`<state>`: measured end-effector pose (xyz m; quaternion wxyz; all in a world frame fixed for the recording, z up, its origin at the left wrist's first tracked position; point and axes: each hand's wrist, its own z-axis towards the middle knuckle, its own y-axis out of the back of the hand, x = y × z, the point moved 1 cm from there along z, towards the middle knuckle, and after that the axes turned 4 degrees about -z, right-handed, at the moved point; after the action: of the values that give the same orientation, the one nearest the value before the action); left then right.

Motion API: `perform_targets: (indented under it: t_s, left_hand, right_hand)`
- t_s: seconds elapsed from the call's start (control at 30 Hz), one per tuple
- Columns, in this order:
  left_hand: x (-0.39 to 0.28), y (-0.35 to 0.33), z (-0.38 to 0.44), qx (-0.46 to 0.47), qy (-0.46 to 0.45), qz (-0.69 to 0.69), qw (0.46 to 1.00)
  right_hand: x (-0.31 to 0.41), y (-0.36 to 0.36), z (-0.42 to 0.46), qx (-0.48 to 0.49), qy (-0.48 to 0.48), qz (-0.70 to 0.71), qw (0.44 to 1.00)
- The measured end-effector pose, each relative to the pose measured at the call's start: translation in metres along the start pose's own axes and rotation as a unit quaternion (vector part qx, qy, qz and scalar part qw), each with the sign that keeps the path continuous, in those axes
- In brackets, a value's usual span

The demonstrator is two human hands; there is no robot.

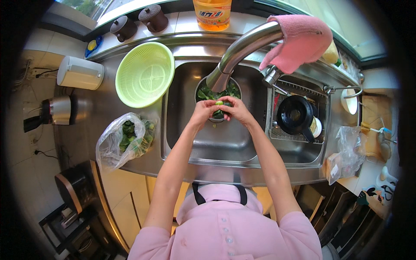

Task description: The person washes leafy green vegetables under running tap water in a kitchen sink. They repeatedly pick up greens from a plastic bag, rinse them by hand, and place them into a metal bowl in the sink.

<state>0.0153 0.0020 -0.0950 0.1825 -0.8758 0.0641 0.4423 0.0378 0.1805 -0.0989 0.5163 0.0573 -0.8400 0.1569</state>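
Observation:
Both hands meet over the left sink basin (224, 146), just in front of the faucet spout (218, 79). Between the fingertips of my left hand (203, 112) and my right hand (237, 110) is a leafy green vegetable (219, 103), its pale base upward. Its dark leaves hang below the fingers. Under the hands, a round metal bowl (196, 94) in the basin holds more green leaves (233, 88). The spout and hands hide part of that bowl. A small pale green scrap (214, 125) lies on the basin floor in front of it.
Left of the sink are a light green plastic colander (145, 74) and an open plastic bag (107, 143) of greens. A pink cloth (297, 42) drapes over the faucet. In the right basin, a wire rack (276, 135) holds a black pan (294, 114). An orange detergent bottle (213, 16) stands behind.

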Motion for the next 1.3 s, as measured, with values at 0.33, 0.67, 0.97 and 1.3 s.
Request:
perform_targets:
  t_s: [0.33,0.67,0.97,1.3]
  left_hand:
    - [0.022,0.03,0.043,0.038,0.044,0.106,0.993]
    - [-0.005,0.007,0.021,0.065,0.002,0.061,0.996]
    - [-0.008,-0.001,0.016,0.021,-0.058,0.173,0.983]
    - [0.002,-0.012,0.006,0.025,-0.291,0.466,0.835]
  right_hand:
    - [-0.025,0.008,0.025,-0.036,-0.056,-0.026,0.997]
    - [-0.008,0.004,0.011,-0.049,0.038,0.048,0.997]
    - [-0.001,0.003,0.006,-0.047,0.048,-0.091,0.994]
    - [-0.024,0.007,0.021,-0.055,0.027,-0.21,0.976]
